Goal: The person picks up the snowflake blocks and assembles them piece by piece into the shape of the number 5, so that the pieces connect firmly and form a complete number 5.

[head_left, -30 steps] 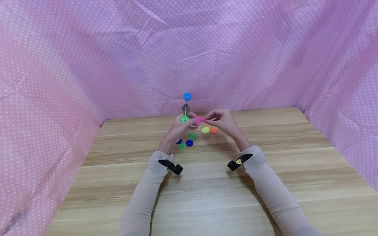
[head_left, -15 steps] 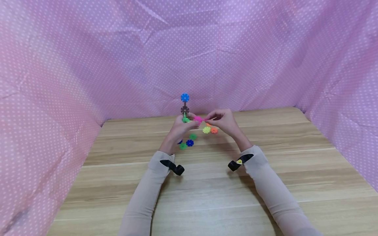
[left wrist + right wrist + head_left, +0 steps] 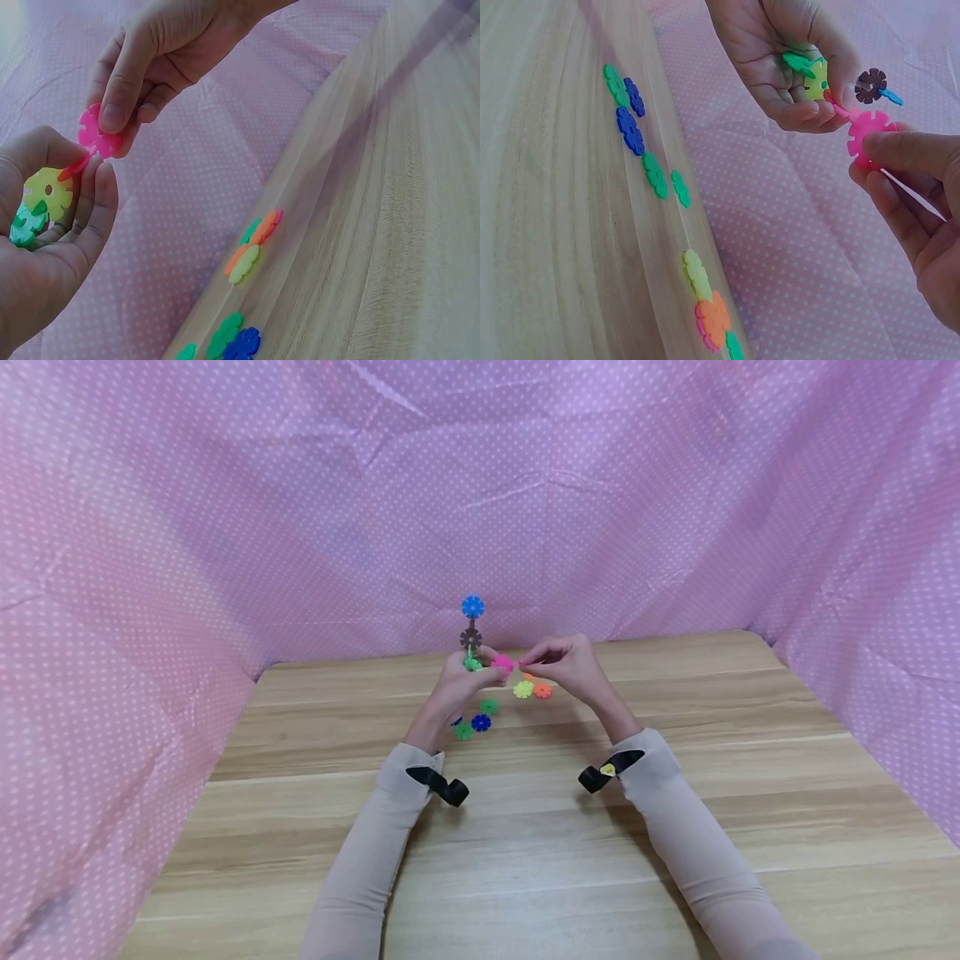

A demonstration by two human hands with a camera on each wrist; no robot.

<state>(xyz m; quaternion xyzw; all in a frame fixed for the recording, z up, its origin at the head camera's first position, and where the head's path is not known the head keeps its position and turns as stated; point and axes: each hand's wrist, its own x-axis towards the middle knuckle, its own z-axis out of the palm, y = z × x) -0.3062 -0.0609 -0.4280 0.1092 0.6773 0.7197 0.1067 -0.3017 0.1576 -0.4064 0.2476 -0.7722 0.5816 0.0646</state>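
Note:
My left hand grips a chain of notched plastic snowflake discs. A blue disc tops it, above a dark brown disc and a green disc. Within the palm, the left wrist view shows a yellow disc in the same chain. Left thumb and fingers pinch a pink disc at the chain's near end. Facing it, my right hand pinches another pink disc between thumb and fingers. The two pink discs meet edge to edge; how deep their slots engage is hidden.
Loose discs lie on the wooden table: green, dark blue, yellow and orange ones among them. Pink dotted cloth hangs behind the table and along both sides.
The left thumb and fingers have closed in on their pink disc, which has turned slightly. The chain's blue and brown top has swayed a little. The right hand has hardly moved.

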